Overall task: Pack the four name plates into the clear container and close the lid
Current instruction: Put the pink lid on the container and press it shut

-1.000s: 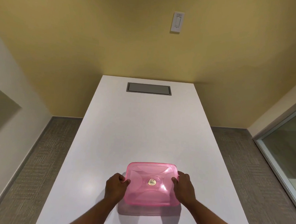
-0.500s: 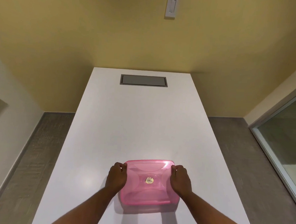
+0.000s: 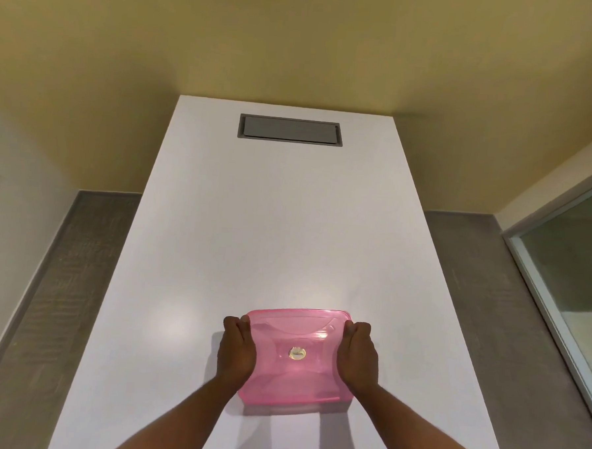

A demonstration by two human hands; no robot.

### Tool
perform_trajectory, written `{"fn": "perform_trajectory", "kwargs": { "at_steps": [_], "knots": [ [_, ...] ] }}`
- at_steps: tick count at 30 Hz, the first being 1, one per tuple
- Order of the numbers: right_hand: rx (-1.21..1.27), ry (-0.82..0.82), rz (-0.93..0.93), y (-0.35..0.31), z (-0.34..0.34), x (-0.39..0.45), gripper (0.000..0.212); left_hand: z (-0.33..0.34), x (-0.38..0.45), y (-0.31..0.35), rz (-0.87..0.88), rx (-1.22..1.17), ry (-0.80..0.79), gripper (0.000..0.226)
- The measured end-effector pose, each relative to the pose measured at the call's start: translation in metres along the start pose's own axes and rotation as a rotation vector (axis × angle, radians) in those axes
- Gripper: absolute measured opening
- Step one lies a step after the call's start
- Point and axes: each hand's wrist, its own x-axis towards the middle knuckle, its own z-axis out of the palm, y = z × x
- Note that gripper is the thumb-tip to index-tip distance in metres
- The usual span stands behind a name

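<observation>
A translucent pink container with its lid on rests on the near part of the white table. A small round sticker sits in the middle of the lid. My left hand grips the container's left side, fingers curled over the far left corner. My right hand grips its right side the same way. No name plates can be made out through the pink plastic.
A grey rectangular hatch is set into the table's far end, near the yellow wall. Grey carpet runs along both sides of the table. A glass panel with a pale frame stands at the right.
Both hands have slid further forward along the container's sides to its far corners. The view has tilted, so the wall switch is out of sight.
</observation>
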Motion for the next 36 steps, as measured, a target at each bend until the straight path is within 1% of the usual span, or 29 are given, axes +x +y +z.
{"fn": "perform_trajectory", "kwargs": {
  "at_steps": [6,11,13,16,19,22,24,26,28,32,34,36],
  "knots": [
    [-0.067,-0.015,-0.037,0.004,0.002,0.005,0.032,0.000,0.003,-0.007,0.056,0.085,0.016,0.028],
    [-0.060,-0.033,-0.013,0.002,0.002,0.006,0.034,0.001,0.006,-0.009,0.099,0.110,0.022,0.029],
    [-0.031,-0.069,0.034,0.001,0.003,0.008,0.037,0.001,0.007,-0.010,0.109,0.120,0.023,0.030],
    [0.037,-0.167,0.142,-0.001,0.001,0.014,0.043,0.002,0.009,-0.011,0.128,0.126,0.036,0.031],
    [0.080,-0.262,0.178,-0.001,-0.007,0.020,0.046,0.003,0.009,-0.014,0.147,0.120,0.058,0.032],
    [0.005,-0.298,0.118,0.001,-0.014,0.024,0.046,0.004,0.008,-0.015,0.169,0.106,0.083,0.033],
    [-0.087,-0.288,0.056,0.000,-0.017,0.026,0.044,0.005,0.008,-0.015,0.181,0.104,0.096,0.033],
    [-0.113,-0.269,0.033,-0.001,-0.018,0.028,0.043,0.005,0.008,-0.016,0.190,0.105,0.106,0.032],
    [-0.041,-0.255,0.035,-0.004,-0.018,0.030,0.045,0.004,0.008,-0.016,0.184,0.102,0.106,0.032],
    [0.312,-0.241,0.148,-0.012,-0.017,0.036,0.039,0.005,0.008,-0.015,0.161,0.101,0.116,0.032],
    [0.399,-0.276,0.204,-0.015,-0.019,0.040,0.043,0.006,0.008,-0.015,0.149,0.112,0.127,0.032],
    [0.429,-0.298,0.240,-0.015,-0.021,0.045,0.045,0.007,0.007,-0.014,0.140,0.121,0.136,0.032]
  ]
}}
